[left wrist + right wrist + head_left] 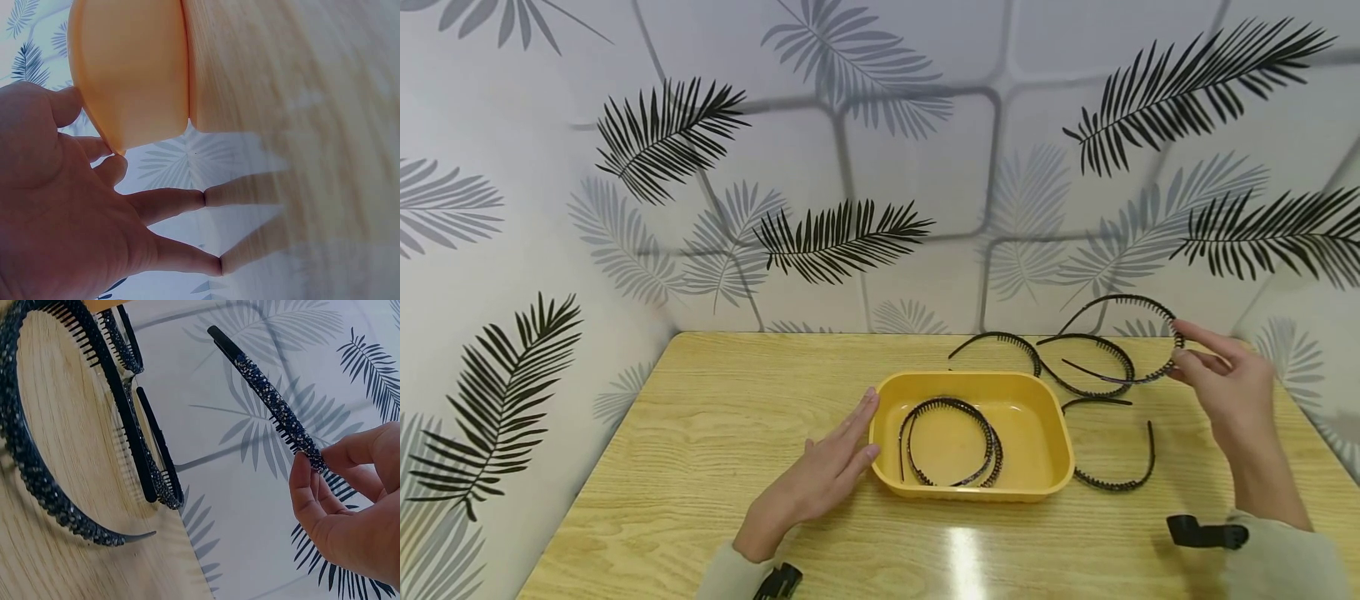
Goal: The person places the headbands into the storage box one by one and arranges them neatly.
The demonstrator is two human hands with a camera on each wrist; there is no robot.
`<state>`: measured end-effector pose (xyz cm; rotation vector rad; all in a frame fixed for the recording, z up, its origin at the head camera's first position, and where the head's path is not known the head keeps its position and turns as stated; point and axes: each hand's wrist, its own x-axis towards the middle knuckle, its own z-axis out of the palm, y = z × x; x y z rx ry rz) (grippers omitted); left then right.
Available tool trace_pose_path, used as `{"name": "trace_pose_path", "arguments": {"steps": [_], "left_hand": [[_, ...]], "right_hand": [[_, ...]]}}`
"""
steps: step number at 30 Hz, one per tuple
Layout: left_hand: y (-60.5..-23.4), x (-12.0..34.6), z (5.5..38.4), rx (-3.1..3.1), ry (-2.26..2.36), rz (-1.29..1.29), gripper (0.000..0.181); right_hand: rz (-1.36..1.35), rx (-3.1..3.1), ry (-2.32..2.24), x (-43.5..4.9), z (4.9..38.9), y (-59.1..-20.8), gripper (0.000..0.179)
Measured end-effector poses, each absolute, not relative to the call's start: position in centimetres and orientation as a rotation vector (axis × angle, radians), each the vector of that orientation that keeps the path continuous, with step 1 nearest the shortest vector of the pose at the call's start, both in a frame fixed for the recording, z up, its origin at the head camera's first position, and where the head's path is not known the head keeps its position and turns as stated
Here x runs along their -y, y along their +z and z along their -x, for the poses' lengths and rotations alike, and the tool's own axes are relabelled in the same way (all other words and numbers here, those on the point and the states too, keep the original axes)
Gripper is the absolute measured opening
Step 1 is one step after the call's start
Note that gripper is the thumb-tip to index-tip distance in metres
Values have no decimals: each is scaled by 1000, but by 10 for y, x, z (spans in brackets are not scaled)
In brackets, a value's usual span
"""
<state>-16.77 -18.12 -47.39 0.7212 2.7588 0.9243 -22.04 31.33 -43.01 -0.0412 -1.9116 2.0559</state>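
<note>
My left hand (pixel 827 471) lies against the left end of a yellow plastic box (pixel 973 493), its fingers extended. In the left wrist view the thumb meets the rim of the box (pixel 134 75), while two straight fingertips touch the table. Held up at the right, a toothed black headband (pixel 1153 304) is pinched between the thumb and fingers of my right hand (pixel 1232 383). Close up in the right wrist view, that headband (pixel 275 403) shows glittering dark blue and silver stones. Overlapping headbands (pixel 955 402) lie inside the box.
Several loose headbands lie behind and right of the box, including one by the back edge (pixel 1015 337), one beneath the held headband (pixel 1127 367) and one nearer the front (pixel 1112 485). The wooden table (pixel 700 417) meets a leaf-patterned wall covering (pixel 917 275).
</note>
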Motion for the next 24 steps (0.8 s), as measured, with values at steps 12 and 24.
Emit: {"name": "trace_pose_path", "arguments": {"steps": [12, 24], "left_hand": [[-475, 181, 168, -2752, 937, -724, 65], [-472, 182, 167, -2743, 937, -728, 65]], "right_hand": [[-87, 1863, 2181, -298, 222, -431, 43], [-159, 1887, 2229, -281, 224, -433, 43]]}}
